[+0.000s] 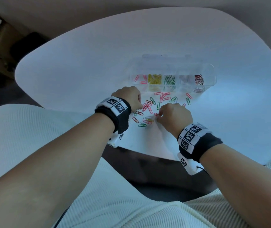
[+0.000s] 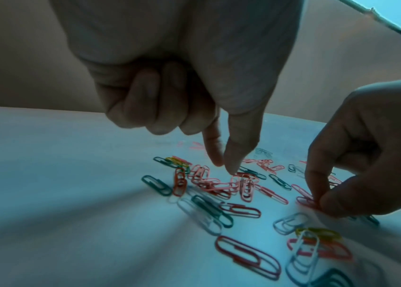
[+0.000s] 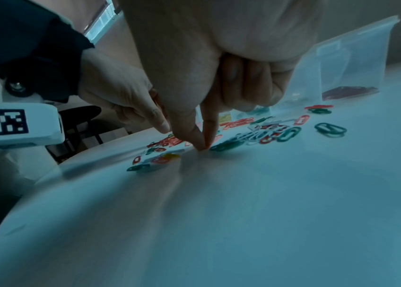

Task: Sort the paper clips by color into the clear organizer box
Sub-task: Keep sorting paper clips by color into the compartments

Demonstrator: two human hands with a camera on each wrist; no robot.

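Observation:
The clear organizer box (image 1: 212, 70) stands on the white table (image 1: 82, 63) beyond my hands, with pink, yellow, green, pale and dark red clips in separate front compartments. Loose paper clips (image 1: 163, 96) of mixed colors lie scattered between the box and my hands. My right hand (image 1: 158, 116) pinches a pink clip (image 2: 305, 202) between thumb and forefinger, down on the tabletop. My left hand (image 2: 225, 168) has three fingers curled in; its thumb and forefinger point down, tips together, just above a heap of pink clips (image 2: 214, 184), with nothing seen between them.
The table's near edge (image 1: 148, 153) runs just under both wrists, with my lap in white ribbed fabric below it. Dark furniture (image 1: 0, 51) stands off the table's left side. The box's raised clear lid (image 3: 356, 58) rises behind the clips.

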